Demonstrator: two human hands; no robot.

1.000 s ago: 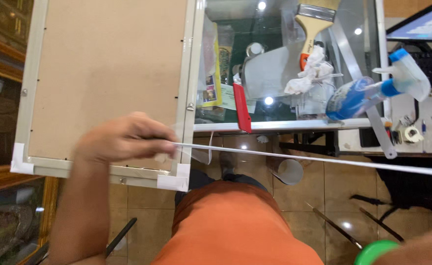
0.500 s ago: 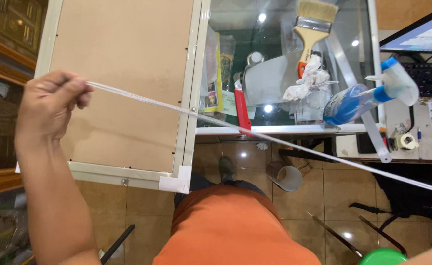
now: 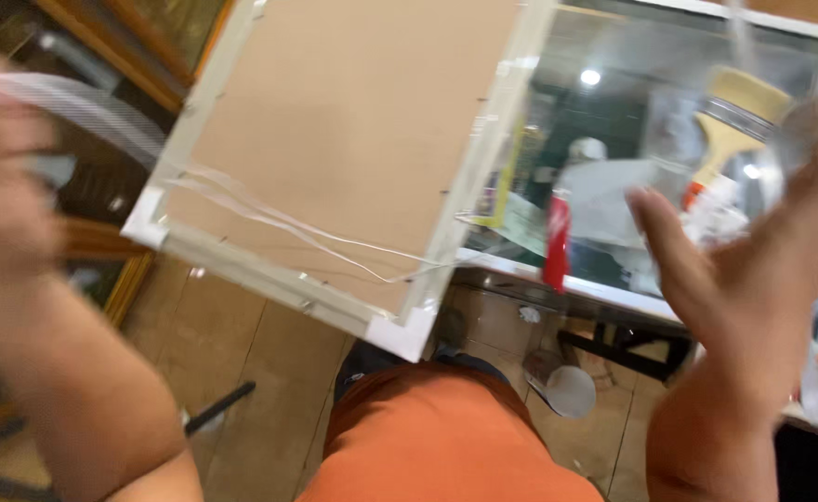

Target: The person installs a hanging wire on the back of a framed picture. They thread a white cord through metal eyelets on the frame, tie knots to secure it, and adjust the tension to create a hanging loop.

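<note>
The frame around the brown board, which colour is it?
The frame is white, seen in the head view.

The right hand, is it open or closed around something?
Open: the right hand has its fingers spread with nothing visible between them, raised over the glass tabletop.

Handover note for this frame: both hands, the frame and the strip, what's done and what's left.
Left hand: raised at far left, blurred, gripping the clear strip.
Right hand: open, fingers spread, holding nothing.
White frame lies back-up, its brown backing board showing, partly over the glass table.
Done: thin strands trail loose across the board.
Left: whether any strip is still stuck cannot be told.
</note>
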